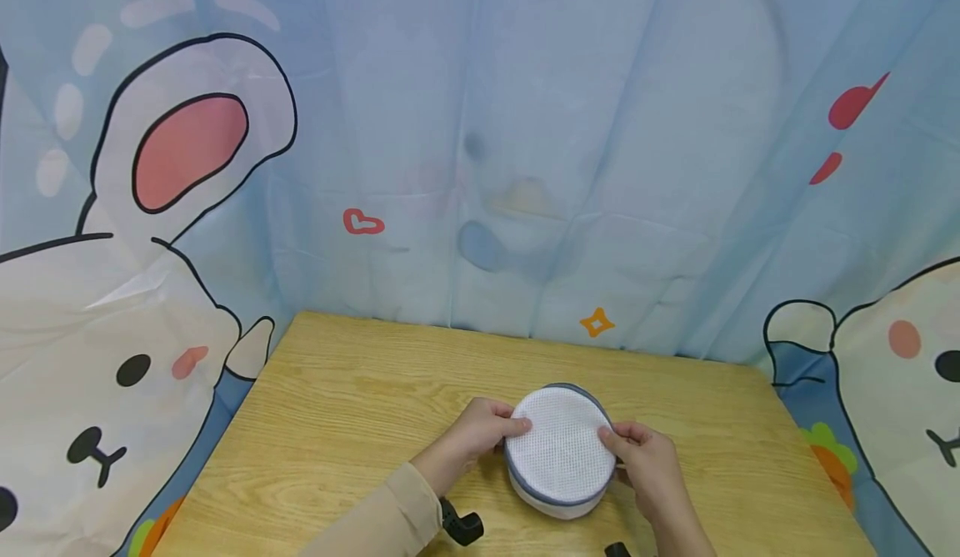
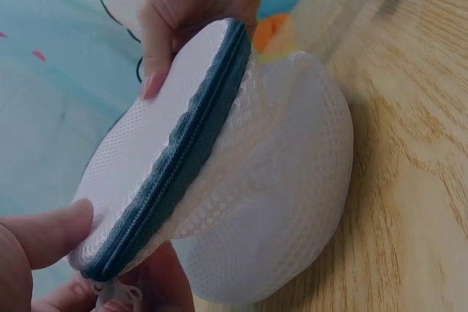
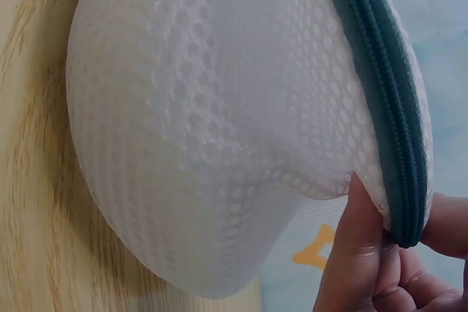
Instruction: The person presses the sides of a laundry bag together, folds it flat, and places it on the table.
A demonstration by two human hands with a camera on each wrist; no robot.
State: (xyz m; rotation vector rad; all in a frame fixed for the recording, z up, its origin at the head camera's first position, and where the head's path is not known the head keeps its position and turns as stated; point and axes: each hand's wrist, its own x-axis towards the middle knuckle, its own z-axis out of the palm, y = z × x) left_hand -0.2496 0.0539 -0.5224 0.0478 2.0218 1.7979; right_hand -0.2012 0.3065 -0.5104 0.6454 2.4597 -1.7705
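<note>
A round white mesh laundry bag [image 1: 562, 449] with a blue-green zipper band [image 2: 175, 158] around its top is on the table, in front of me. Its lid faces up towards the head camera, and the zipper runs closed along the stretch that shows. My left hand [image 1: 477, 430] pinches the left rim, thumb on the lid and fingers underneath. A pale zipper pull [image 2: 117, 294] hangs by those fingers in the left wrist view. On the opposite side my right hand [image 1: 651, 462] pinches the rim between thumb and fingers. The mesh side [image 3: 190, 129] bulges and folds below the band.
The wood-grain table [image 1: 360, 390] spreads around the bag. Behind it hangs a light blue curtain [image 1: 540, 123] printed with cartoon rabbits. A black wrist-worn device [image 1: 462, 525] shows beside the left sleeve, and another black piece [image 1: 617, 549] near the right wrist.
</note>
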